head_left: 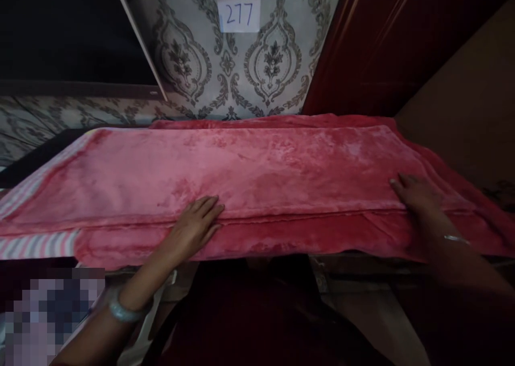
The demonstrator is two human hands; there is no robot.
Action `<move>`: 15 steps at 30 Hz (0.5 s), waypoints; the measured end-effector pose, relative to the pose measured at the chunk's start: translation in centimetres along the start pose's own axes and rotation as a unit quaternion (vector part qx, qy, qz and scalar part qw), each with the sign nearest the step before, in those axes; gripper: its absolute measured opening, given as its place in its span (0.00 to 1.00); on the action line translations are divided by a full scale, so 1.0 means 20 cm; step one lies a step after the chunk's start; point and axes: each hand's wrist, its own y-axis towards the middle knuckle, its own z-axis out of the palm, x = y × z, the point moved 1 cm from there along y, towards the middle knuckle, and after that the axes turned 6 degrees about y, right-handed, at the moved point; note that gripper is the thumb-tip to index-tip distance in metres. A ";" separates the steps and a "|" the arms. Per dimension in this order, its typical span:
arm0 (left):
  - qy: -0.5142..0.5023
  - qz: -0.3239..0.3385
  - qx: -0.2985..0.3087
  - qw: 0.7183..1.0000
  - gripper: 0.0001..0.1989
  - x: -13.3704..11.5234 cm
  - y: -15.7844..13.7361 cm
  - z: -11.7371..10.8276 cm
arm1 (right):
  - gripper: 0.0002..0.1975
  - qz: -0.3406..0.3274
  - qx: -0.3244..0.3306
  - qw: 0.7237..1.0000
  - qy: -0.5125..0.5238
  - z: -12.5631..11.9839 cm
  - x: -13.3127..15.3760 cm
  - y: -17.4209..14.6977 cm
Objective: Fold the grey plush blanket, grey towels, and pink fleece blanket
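Note:
A pink-red plush blanket [257, 167] lies spread in folded layers across a long surface in front of me. Its upper layer ends in a long straight edge near me, and a lower layer shows below that edge. My left hand [197, 221] rests flat on the blanket at this edge, left of the middle, fingers apart. Toward the right end, my right hand [416, 194] lies on the upper layer with its fingers stretched out. Neither hand grips the cloth. Striped cloth [40, 245] in white, grey and pink shows at the left end.
Behind the blanket stands a patterned wallpapered wall [227, 87] with a paper marked 277 [240, 13]. A dark screen [72, 33] is at the upper left, a dark red door or panel [374, 44] at the upper right. A blurred patch covers the lower left.

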 end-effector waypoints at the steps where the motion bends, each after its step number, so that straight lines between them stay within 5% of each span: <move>1: -0.003 0.007 -0.009 1.000 0.22 -0.01 0.02 0.00 | 0.35 0.023 -0.023 0.999 0.014 -0.01 0.08 -0.04; 4: -0.009 0.036 -0.030 0.999 0.20 -0.05 0.07 0.00 | 0.33 -0.053 -0.034 0.996 0.070 0.04 0.38 -0.23; 7: 0.004 0.056 -0.063 0.996 0.19 -0.09 0.10 0.02 | 0.32 -0.270 0.046 0.956 0.102 0.16 0.69 -0.47; 9: 0.027 0.057 -0.099 0.993 0.19 -0.11 0.11 0.05 | 0.31 -0.337 0.089 0.933 0.091 0.24 0.83 -0.60; 15: 0.055 0.043 -0.184 0.980 0.17 -0.13 0.13 0.08 | 0.32 -0.334 0.073 0.938 0.059 0.33 0.88 -0.64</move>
